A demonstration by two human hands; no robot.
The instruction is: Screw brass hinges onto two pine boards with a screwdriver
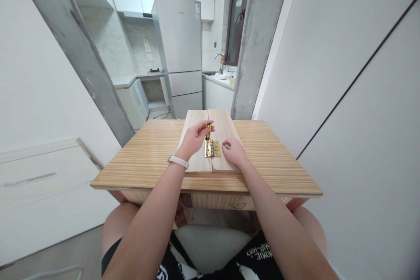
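Note:
My left hand [197, 136] is closed around the yellow and black handle of what looks like a short screwdriver [208, 130], held upright with its lower end at the top of the hinge. The brass hinge [215, 148] lies unfolded across the seam between two pale wooden boards, with one leaf on the left board [197, 164] and the other on the right board [226, 123]. Screw holes show in its right leaf. Just right of the hinge, my right hand [234, 151] rests on the right board, fingers curled in; whether they hold anything small is hidden.
Both boards lie on a striped wooden table [272, 153] with a drawer handle [237, 205] below its front edge. White walls flank the table. Beyond it stand a silver refrigerator [182, 35] and a sink counter with a faucet [219, 57].

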